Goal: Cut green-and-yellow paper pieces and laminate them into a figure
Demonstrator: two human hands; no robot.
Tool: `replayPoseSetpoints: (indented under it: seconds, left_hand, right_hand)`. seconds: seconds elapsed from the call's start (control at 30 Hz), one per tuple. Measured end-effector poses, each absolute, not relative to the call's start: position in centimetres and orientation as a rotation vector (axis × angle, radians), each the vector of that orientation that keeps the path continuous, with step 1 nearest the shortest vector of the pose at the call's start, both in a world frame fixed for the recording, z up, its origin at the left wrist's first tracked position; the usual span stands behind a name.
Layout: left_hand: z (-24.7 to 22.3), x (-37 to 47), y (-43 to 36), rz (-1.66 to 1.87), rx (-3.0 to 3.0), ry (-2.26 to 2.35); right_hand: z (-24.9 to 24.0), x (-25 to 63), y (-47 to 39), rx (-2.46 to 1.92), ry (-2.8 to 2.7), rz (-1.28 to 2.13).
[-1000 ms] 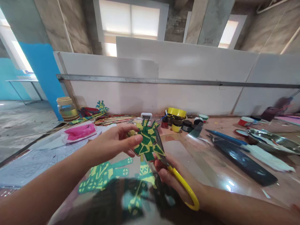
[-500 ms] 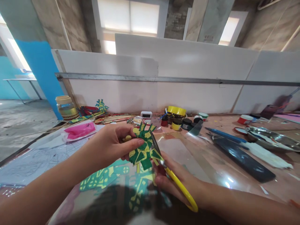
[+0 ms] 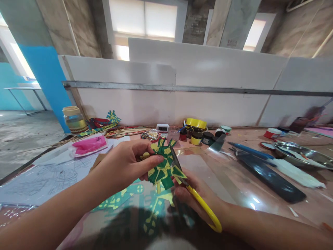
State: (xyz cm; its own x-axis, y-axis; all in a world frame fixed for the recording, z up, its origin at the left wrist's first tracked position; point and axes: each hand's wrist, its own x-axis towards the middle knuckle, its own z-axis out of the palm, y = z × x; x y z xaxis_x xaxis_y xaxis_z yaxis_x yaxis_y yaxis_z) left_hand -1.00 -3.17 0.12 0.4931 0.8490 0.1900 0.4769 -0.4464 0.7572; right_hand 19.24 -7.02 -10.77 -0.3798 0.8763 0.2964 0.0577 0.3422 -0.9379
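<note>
A green and yellow paper cutout point(image 3: 162, 170) is pinched between the thumb and fingers of my left hand point(image 3: 142, 156). My right hand point(image 3: 194, 194) grips scissors with yellow handles point(image 3: 204, 206). Their dark blades reach up along the cutout's right side, with a pointed green piece of it lying over the blade. Below my hands, more green and yellow painted shapes point(image 3: 153, 215) lie flat on the table, partly in shadow. The fingers of my right hand are partly hidden behind the scissors and the cutout.
Left lie sheets with pencil drawings point(image 3: 49, 180) and a pink packet point(image 3: 90, 145). Thin sticks point(image 3: 125, 131), a glass jar point(image 3: 74, 119), a small digital clock point(image 3: 162, 127) and paint pots point(image 3: 196, 139) line the back. Right are a dark blue long object point(image 3: 270, 177) and a metal bowl point(image 3: 301, 152).
Both hands, with the cutout and scissors, have shifted slightly right and down. The pointed green piece now stands out farther to the right over the blade.
</note>
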Motion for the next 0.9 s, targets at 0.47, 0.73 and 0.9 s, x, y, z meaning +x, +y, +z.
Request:
replayPoseSetpoints:
  seconds: [0.47,0.73,0.9]
  left_hand:
    - [-1.0,-0.4,-2.2,0.71,1.718,0.985]
    - [-1.6,0.1,-2.6,0.732,1.652,0.865]
    - [-1.8,0.1,-2.7,0.741,1.677,0.889]
  right_hand:
    - [-10.6,19.2,-7.2,-0.869,-1.659,1.103]
    - [-10.4,19.2,-6.7,-0.78,-1.648,1.033]
    - [-9.7,19.0,-7.1,-0.796,-1.646,1.016]
